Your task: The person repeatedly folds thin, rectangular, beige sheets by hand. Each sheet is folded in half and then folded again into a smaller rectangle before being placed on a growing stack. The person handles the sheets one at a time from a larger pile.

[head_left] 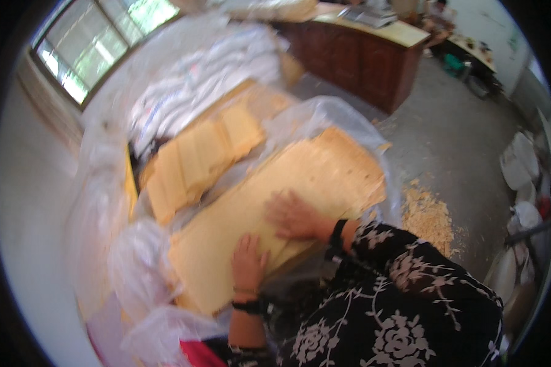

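A broad stack of thin, pale yellow sheets with ragged edges [324,162] lies in front of me on clear plastic. Their exact kind I cannot tell. On the near part of the top sheet rests my left hand [248,262], fingers stretched out and thumb apart. My right hand [291,214] lies flat farther along the same sheet, its fingers spread and somewhat blurred. Neither hand grips anything. Just beyond sits a second, darker yellow pile of folded sheets [196,162].
White sacks [208,79] under clear plastic lie at the back, below a window. Crumpled plastic bags [138,257] are at the left. A brown wooden counter [355,64] stands far right. Yellow scraps [425,217] litter the floor at right. Another person [438,24] is in the far corner.
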